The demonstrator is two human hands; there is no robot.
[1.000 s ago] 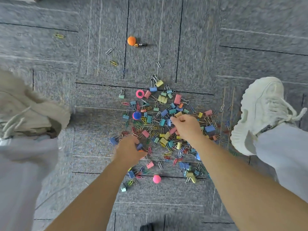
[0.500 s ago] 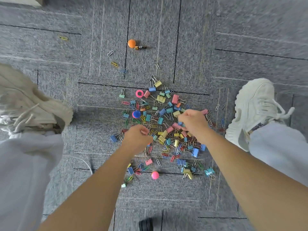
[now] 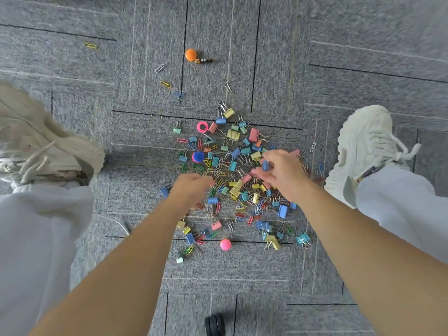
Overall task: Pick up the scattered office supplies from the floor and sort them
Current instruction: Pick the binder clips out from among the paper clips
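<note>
A heap of coloured binder clips (image 3: 232,163) and paper clips lies on the grey carpet (image 3: 363,57) between my feet. My right hand (image 3: 283,173) hovers over the heap's right side, fingers curled around a small blue binder clip (image 3: 265,165) and what look like pink ones. My left hand (image 3: 191,190) sits over the heap's left side, fingers bunched; what it holds is hidden. A pink ring (image 3: 202,126), a blue-and-pink round magnet (image 3: 198,156), a pink ball (image 3: 225,244) and an orange ball (image 3: 191,54) lie among or near the clips.
My white shoes stand left (image 3: 36,146) and right (image 3: 363,151) of the heap. Stray paper clips (image 3: 165,84) lie farther out on the carpet. A small dark-and-gold object (image 3: 203,60) rests beside the orange ball. A black round thing (image 3: 214,324) shows at the bottom edge.
My right hand has shifted right and lifted slightly with clips in its fingers. My left hand has moved up and inward over the heap. The view has tilted a little.
</note>
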